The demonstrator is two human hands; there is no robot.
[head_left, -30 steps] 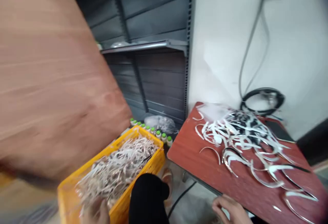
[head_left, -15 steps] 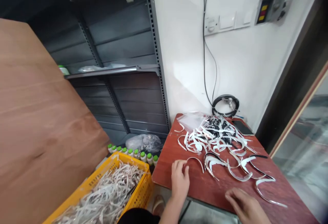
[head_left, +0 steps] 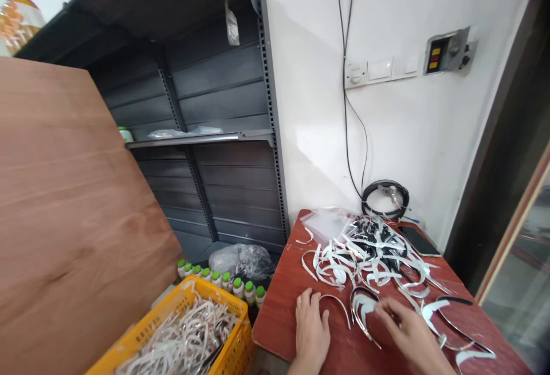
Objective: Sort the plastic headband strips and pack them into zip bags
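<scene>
My left hand [head_left: 313,326] lies on the red-brown table [head_left: 275,323], fingers stretched out, thumb a little apart. Its fingertips are at one end of a thin curved strip [head_left: 339,302], possibly touching it. My right hand [head_left: 406,329] has its fingers curled together beside a few dark and shiny curved strips [head_left: 358,318] with a white crescent-shaped piece [head_left: 366,305]. What the right fingertips pinch, if anything, is hidden. Behind both hands spreads a tangled pile of white and shiny curved strips [head_left: 373,260]. More curved strips [head_left: 447,318] lie to the right, partly behind my right hand.
Left of the table stands a yellow crate [head_left: 215,288] full of stripped-looking white ribbons. Several green-capped bottles [head_left: 238,288] line up behind it. Clear plastic bags [head_left: 326,223], a coiled black cable [head_left: 365,203] and a phone-like dark slab [head_left: 419,240] sit near the wall.
My right hand has moved away from the table's front edge, up and left to the dark curved strips. My left hand lies flatter by the thin strip. The view has tilted upward.
</scene>
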